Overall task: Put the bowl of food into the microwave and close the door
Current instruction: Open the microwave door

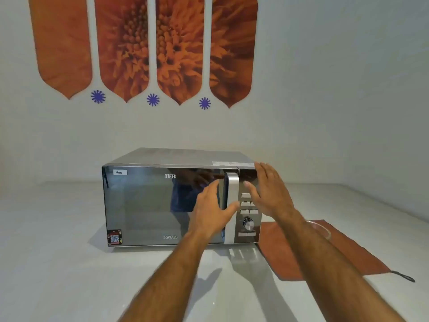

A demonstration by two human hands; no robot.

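Two bare forearms enter from 6 o'clock over the pale desk (58, 263); a rust-red mat (290, 252) lies on the desk at 4 o'clock of the microwave (162, 205), its left edge touching or just beside the oven's base; a dark cord or loop trails off the mat's near right corner.

On the mat, behind the right forearm, a curved clear rim shows: bowl (323, 228), mostly hidden; food in it cannot be told.

Left hand (210, 210): fingers spread and lightly curled at the door handle (232, 205); thumb lies across the handle's right side, the other fingers reach to its left; holding nothing else; whether the grip is firm cannot be told.

Right hand (267, 194): flat, fingers open and together, palm toward the control panel (248, 212), empty; contact with the panel cannot be told.

Microwave door shut, mirrored, marked "Veg", "IFB", "25PM2S"; a knob sits low on the panel.

At 12 o'clock, on the wall, four orange flower panels (144, 47); three blue stars below them.
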